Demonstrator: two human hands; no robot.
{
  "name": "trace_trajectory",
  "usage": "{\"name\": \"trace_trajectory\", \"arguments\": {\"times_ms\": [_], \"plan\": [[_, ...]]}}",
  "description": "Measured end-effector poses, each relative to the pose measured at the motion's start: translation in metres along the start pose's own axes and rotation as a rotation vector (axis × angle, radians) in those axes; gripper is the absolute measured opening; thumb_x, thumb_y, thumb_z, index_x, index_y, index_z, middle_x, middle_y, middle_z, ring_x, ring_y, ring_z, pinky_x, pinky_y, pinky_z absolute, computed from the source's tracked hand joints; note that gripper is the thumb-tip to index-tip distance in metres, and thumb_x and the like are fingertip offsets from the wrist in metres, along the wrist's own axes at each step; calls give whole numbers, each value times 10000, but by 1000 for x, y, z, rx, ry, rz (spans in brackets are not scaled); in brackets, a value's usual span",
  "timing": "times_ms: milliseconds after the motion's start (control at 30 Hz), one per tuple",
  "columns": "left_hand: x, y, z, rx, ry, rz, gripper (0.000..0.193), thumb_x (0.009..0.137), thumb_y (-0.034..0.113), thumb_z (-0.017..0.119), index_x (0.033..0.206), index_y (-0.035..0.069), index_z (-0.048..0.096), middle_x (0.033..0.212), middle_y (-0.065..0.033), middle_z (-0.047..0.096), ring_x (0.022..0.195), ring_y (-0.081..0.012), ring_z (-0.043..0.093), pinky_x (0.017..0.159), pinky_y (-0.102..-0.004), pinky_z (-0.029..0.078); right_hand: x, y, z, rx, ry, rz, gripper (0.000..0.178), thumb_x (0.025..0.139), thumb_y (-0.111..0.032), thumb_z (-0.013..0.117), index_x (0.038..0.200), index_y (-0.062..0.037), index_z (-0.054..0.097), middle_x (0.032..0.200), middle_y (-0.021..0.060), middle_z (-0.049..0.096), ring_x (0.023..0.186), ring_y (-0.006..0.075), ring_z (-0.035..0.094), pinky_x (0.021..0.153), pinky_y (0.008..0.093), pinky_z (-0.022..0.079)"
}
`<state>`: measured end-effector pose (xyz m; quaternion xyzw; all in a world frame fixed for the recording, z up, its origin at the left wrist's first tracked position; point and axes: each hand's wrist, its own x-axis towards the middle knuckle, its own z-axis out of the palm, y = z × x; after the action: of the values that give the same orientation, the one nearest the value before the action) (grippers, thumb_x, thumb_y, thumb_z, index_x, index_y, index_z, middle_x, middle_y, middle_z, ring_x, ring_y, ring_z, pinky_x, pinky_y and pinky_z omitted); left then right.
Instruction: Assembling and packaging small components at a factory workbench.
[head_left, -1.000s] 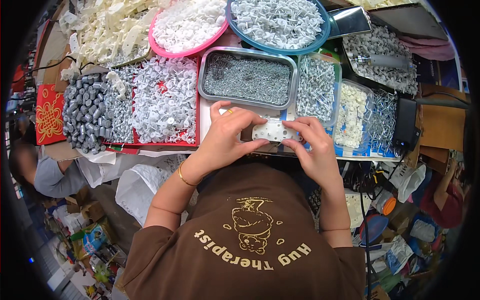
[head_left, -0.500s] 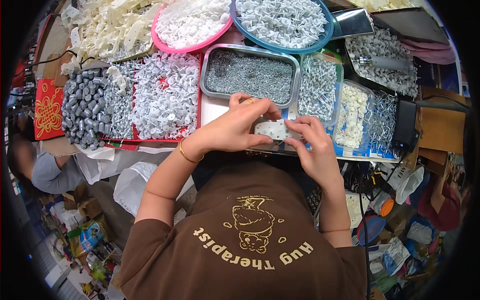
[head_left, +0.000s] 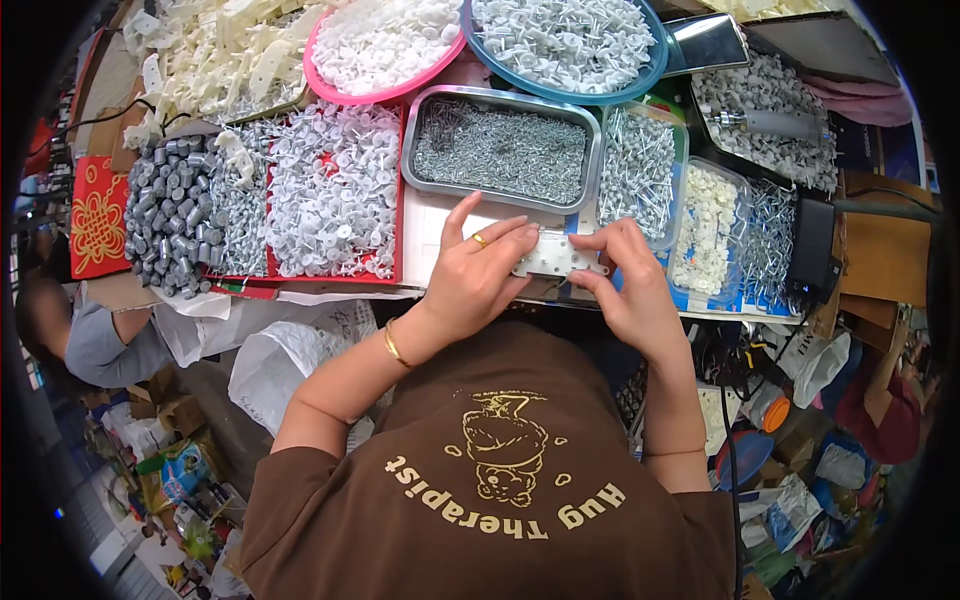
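Left hand (head_left: 470, 280) and right hand (head_left: 630, 285) grip a white plastic part (head_left: 553, 257) between them. Directly beyond: metal tray (head_left: 500, 150) of small screws. Pink bowl (head_left: 385, 45) holds white caps.

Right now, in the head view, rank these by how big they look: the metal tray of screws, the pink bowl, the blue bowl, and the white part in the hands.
1. Blue bowl
2. Metal tray and pink bowl: too alike to rank, and the picture's top edge cuts both bowls off.
3. White part, clearly smallest.

A small white plastic block (head_left: 553, 256) lies flat between both hands.
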<state>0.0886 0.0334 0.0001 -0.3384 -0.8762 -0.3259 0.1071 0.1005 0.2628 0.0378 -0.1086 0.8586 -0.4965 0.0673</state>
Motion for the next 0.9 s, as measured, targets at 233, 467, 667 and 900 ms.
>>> {"name": "trace_trajectory", "arguments": {"times_ms": [233,467,667,900], "plan": [[0,1,-7,-13,-59,-9,492,718,19,760,1182,45,598,1210,-105,704,1142,-241,673,1160,-586,279,-35,-11,14,-332,131,-237,300,768,-89,825,1032,-40,691,800,86,647,724,278,598,695,364,490],[2,-5,-9,-39,-74,25,458,722,72,792,1149,50,629,1164,-70,720,1108,-237,684,1173,-556,275,-52,4,44,-138,168,-54,407,734,-94,855,1079,-19,653,905,115,673,821,302,645,771,376,527],[16,-1,-19,-148,-95,-61,377,762,156,827,1088,66,662,1121,-44,737,1103,-212,671,1131,-499,310,-43,23,46,-188,196,-248,285,752,-94,826,963,-15,651,801,99,638,736,294,636,694,388,525],[17,1,-16,-192,-154,-269,387,760,276,861,1023,70,666,1134,-24,746,1168,-185,616,1043,-410,286,-42,26,50,-181,324,-291,236,782,-58,804,974,-27,672,773,79,675,655,227,669,599,330,530]]}}
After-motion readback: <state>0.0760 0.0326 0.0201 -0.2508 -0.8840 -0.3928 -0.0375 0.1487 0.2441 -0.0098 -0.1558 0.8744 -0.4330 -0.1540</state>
